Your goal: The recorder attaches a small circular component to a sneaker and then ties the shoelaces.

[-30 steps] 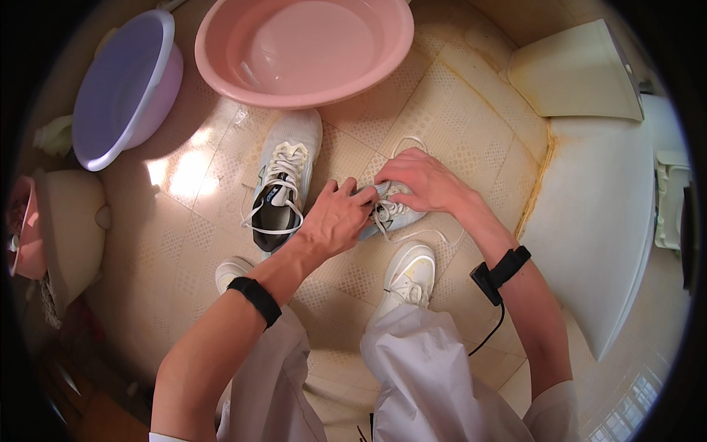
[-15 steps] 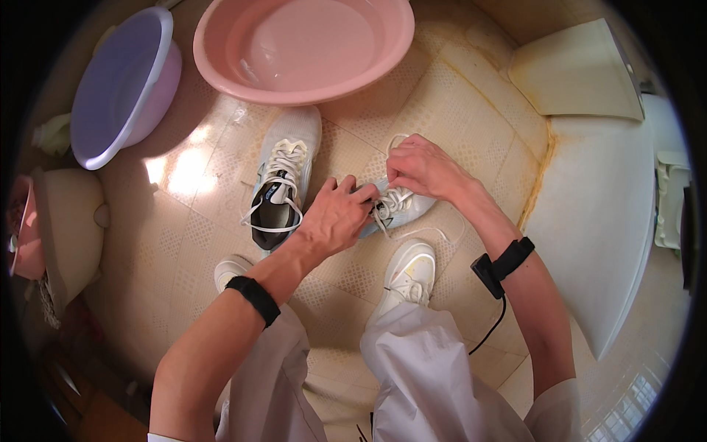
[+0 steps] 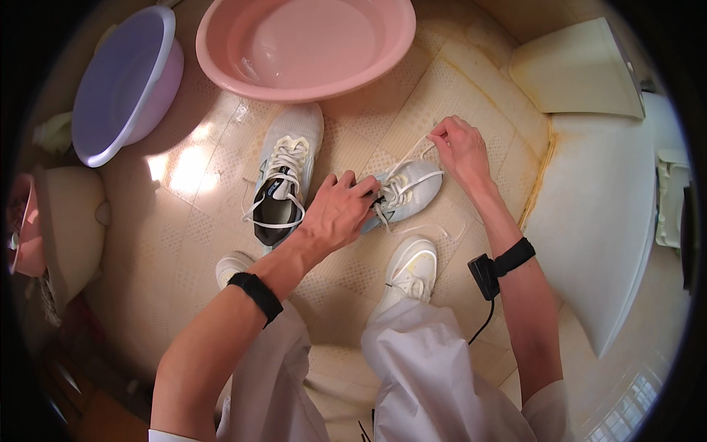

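Note:
My left hand (image 3: 340,210) is closed around the opening of a white sneaker (image 3: 421,193), whose toe points right; the hand hides the heel. Pinched in the fingertips of my right hand (image 3: 464,155), beyond the toe, is one end of the shoelace (image 3: 405,159), drawn out from the shoe. Another loop of lace lies on the floor beside this sneaker. A second sneaker (image 3: 303,125), white with a dark lining, stands to the left with its laces loose and its toe pointing away from me.
A large pink basin (image 3: 309,92) lies at the far side. At the far left a purple basin (image 3: 151,121) is tilted on its side. White curved panelling (image 3: 596,191) borders the tiled floor (image 3: 199,243) on the right. The shoes on my feet (image 3: 411,265) are close by.
My right hand has moved away from the laces, to the right and slightly farther off, pulling a lace end out straight. The left hand has stayed on the sneaker.

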A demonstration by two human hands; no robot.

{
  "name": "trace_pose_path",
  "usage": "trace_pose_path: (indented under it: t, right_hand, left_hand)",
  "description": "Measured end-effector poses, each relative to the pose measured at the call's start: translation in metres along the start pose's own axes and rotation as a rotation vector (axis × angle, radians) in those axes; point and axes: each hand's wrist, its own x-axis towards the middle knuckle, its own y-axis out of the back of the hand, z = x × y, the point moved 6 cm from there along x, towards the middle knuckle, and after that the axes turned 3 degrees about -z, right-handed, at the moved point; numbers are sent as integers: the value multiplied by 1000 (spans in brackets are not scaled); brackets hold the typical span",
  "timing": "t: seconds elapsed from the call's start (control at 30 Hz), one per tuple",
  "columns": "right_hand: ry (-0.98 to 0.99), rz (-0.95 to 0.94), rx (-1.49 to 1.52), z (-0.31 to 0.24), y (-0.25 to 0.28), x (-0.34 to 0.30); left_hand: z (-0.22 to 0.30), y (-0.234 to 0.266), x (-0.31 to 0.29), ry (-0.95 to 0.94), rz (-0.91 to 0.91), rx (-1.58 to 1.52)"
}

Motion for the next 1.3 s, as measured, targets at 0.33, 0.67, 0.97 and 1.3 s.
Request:
trace_pose_path:
  t: [0.33,0.67,0.97,1.3]
  right_hand:
    - [-513,177,103,107,59,-8]
    - [-28,1,132,17,3,-32]
    - [494,-421,112,-50,-44,-75]
    - [402,-403,132,-48,-49,-74]
  left_hand:
    - [-4,-4,-7,27,-36,9]
    - [-5,0,-3,44,-35,-51]
    - [-4,0,-1,30,10,-54]
    - [1,-4,2,57,-77,67]
